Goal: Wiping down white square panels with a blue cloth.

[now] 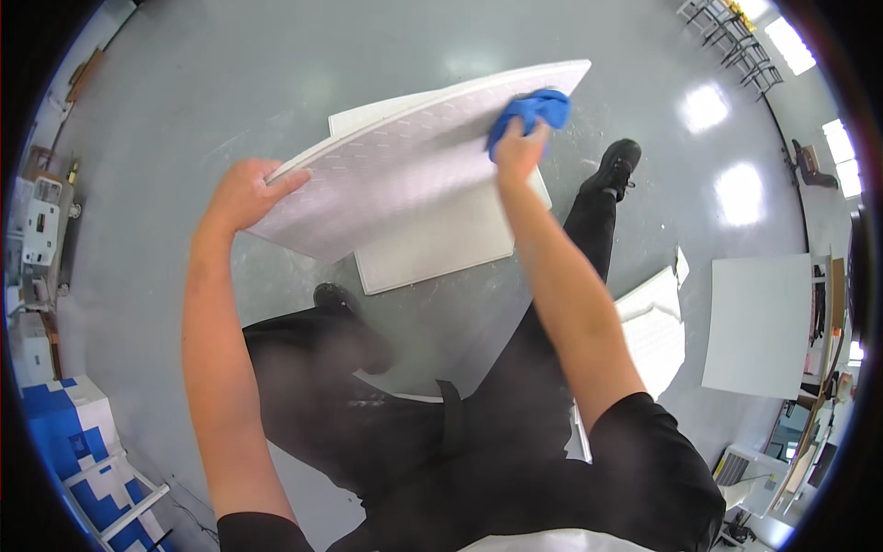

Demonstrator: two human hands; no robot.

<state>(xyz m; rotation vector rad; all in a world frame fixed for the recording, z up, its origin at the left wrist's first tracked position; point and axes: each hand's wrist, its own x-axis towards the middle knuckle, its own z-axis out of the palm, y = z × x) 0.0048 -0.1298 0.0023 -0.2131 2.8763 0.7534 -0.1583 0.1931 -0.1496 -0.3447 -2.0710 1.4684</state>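
Note:
My left hand (255, 193) grips the left corner of a white panel (393, 165) with a fine raised pattern, thumb on the face towards me. The panel is held tilted above the floor. A crumpled blue cloth (534, 114) is in my right hand (521, 148), pressed against the panel's face near its upper right end. Beneath the raised panel, another white panel (438, 245) lies flat on the grey floor, partly hidden by it.
Torn white sheet material (655, 324) lies on the floor to the right of my leg. Farther right is a large white board (757, 324). My black shoes (617, 165) flank the panels. A wheeled cart (62, 234) stands far left, chairs (738, 45) at the upper right.

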